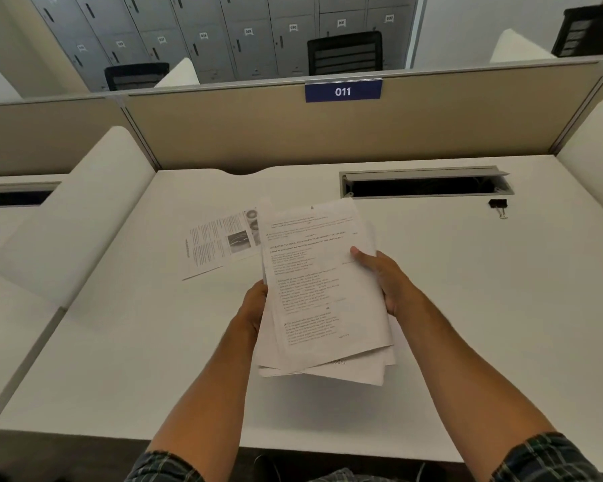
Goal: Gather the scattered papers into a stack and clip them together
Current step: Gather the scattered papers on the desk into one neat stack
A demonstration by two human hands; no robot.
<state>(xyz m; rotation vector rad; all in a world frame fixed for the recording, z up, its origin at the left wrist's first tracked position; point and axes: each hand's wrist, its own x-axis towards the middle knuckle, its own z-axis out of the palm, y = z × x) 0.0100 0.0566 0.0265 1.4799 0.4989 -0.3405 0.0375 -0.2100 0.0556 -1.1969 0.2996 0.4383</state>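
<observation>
A loose stack of printed papers point(321, 293) is held above the middle of the white desk point(484, 307), its sheets uneven at the near edge. My left hand point(253, 307) grips the stack's left edge, fingers hidden under the sheets. My right hand point(383, 276) holds the right edge, thumb on the top page. One more printed sheet point(216, 245) with pictures lies flat on the desk, just left of and behind the stack, partly covered by it. A black binder clip point(498, 206) sits on the desk at the far right.
A grey cable tray point(425, 184) with its lid up is set into the desk behind the papers. A beige partition point(258, 133) labelled 011 closes the back. White side dividers point(74, 217) stand left and right.
</observation>
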